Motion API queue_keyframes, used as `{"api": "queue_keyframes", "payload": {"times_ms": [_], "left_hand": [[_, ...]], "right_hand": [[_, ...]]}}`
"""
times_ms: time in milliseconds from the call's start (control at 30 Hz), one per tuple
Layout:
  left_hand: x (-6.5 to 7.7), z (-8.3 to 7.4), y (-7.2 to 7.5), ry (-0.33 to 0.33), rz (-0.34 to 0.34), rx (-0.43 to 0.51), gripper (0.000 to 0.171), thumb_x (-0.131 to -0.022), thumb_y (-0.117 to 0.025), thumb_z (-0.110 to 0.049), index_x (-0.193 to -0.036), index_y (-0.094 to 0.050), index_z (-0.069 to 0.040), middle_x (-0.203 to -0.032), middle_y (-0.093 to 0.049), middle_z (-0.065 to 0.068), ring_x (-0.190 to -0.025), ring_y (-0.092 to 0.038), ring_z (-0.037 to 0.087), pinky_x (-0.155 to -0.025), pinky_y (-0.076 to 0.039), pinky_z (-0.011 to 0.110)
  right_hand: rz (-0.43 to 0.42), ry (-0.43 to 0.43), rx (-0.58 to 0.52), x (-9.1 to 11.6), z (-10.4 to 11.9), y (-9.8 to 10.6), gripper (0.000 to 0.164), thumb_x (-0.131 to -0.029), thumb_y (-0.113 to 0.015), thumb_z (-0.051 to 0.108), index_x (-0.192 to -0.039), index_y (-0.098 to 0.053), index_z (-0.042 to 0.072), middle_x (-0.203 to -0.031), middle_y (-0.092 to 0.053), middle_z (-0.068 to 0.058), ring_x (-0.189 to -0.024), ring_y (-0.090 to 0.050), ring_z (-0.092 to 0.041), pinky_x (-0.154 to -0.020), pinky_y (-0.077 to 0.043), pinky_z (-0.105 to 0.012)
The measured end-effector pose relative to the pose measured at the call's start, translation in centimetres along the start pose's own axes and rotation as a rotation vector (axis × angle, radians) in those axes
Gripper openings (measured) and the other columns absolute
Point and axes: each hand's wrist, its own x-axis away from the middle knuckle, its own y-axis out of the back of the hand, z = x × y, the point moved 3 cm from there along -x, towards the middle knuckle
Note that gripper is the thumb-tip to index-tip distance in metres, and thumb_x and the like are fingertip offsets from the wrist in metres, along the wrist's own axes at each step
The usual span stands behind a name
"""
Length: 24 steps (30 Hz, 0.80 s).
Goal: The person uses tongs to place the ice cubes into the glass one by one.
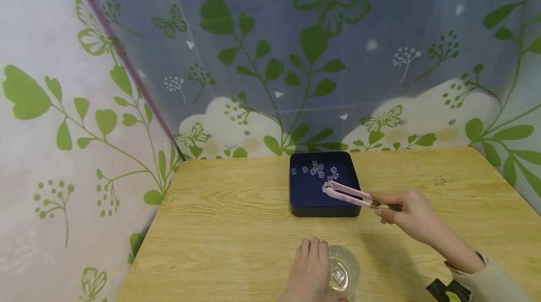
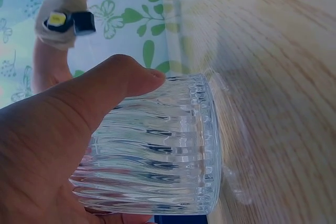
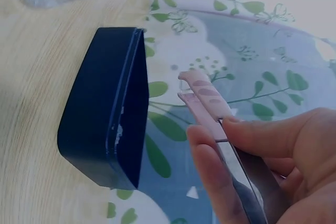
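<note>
My left hand (image 1: 310, 267) grips a clear ribbed glass (image 1: 350, 264) standing on the table, thumb along its side in the left wrist view. Inside the glass lie clear pieces (image 1: 338, 276). Pink-tipped tongs (image 1: 348, 197) are pinched between the thumb and fingers of my right hand (image 1: 410, 217). Their tips hold a small clear cube (image 1: 325, 188) above the dark blue tray (image 1: 304, 201), over its front right part. Several more clear cubes (image 1: 314, 169) sit in the tray's back half. In the right wrist view the tong tips (image 3: 191, 85) are apart from the tray wall (image 3: 89, 108).
The tray stands near the back edge of a light wooden table (image 1: 220, 208). A patterned cloth (image 1: 253, 58) hangs right behind that edge, and another (image 1: 63, 151) hangs along the left side. The glass is in front of the tray, close to me.
</note>
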Motion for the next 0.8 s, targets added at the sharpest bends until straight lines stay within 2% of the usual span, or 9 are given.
{"api": "queue_keyframes", "payload": {"times_ms": [100, 300, 467, 600, 733, 800], "left_hand": [[0.0, 0.0, 0.0, -0.004, -0.046, -0.001, 0.108, -0.039, -0.081, -0.08, -0.109, -0.051, -0.005, -0.096, -0.046, 0.004, -0.09, -0.045, 0.018, -0.081, -0.042, 0.029], [0.1, 0.0, -0.1, -0.003, -0.097, 0.006, 0.108, -0.035, -0.083, -0.078, -0.107, -0.051, -0.006, -0.094, -0.045, 0.003, -0.086, -0.043, 0.017, -0.077, -0.04, 0.027], [0.2, 0.0, -0.2, -0.012, -0.128, -0.002, 0.109, -0.033, -0.084, -0.078, -0.107, -0.051, -0.005, -0.094, -0.045, 0.003, -0.086, -0.043, 0.017, -0.077, -0.04, 0.028], [0.2, 0.0, -0.4, -0.02, -0.14, 0.006, 0.109, -0.033, -0.083, -0.079, -0.106, -0.051, -0.005, -0.093, -0.045, 0.003, -0.086, -0.043, 0.017, -0.077, -0.04, 0.028], [0.1, 0.0, -0.4, -0.02, -0.128, 0.005, 0.108, -0.034, -0.083, -0.079, -0.106, -0.05, -0.006, -0.093, -0.044, 0.002, -0.086, -0.042, 0.016, -0.077, -0.039, 0.027], [0.2, -0.1, -0.3, -0.02, -0.114, -0.003, 0.107, -0.035, -0.082, -0.079, -0.105, -0.05, -0.006, -0.093, -0.044, 0.002, -0.086, -0.042, 0.016, -0.077, -0.04, 0.027]], "right_hand": [[0.009, -0.002, -0.014, 1.4, 0.1, 0.3, 0.039, -0.091, -0.069, 0.009, -0.128, -0.064, 0.0, -0.087, -0.073, 0.001, -0.061, -0.059, -0.008, -0.045, -0.038, -0.027], [0.01, 0.066, -0.031, 3.9, 0.5, 0.4, 0.035, -0.088, -0.071, 0.007, -0.123, -0.068, 0.0, -0.095, -0.073, 0.001, -0.064, -0.062, -0.005, -0.046, -0.042, -0.026], [0.067, 0.094, -0.07, 5.6, 0.3, -0.1, 0.036, -0.09, -0.069, 0.008, -0.125, -0.066, -0.002, -0.1, -0.073, -0.004, -0.067, -0.063, -0.005, -0.05, -0.047, -0.026], [0.121, 0.138, -0.113, 6.9, -0.2, -0.5, 0.037, -0.09, -0.068, 0.002, -0.125, -0.064, -0.006, -0.102, -0.073, -0.005, -0.066, -0.061, -0.004, -0.05, -0.048, -0.027], [0.177, 0.177, -0.141, 7.8, -0.5, -0.9, 0.037, -0.089, -0.067, -0.001, -0.126, -0.063, -0.007, -0.101, -0.073, 0.005, -0.059, -0.053, 0.0, -0.046, -0.045, -0.024], [0.189, 0.227, -0.151, 8.2, -0.5, -1.1, 0.039, -0.088, -0.067, -0.004, -0.126, -0.063, -0.005, -0.101, -0.073, 0.007, -0.057, -0.051, 0.001, -0.044, -0.042, -0.023]]}}
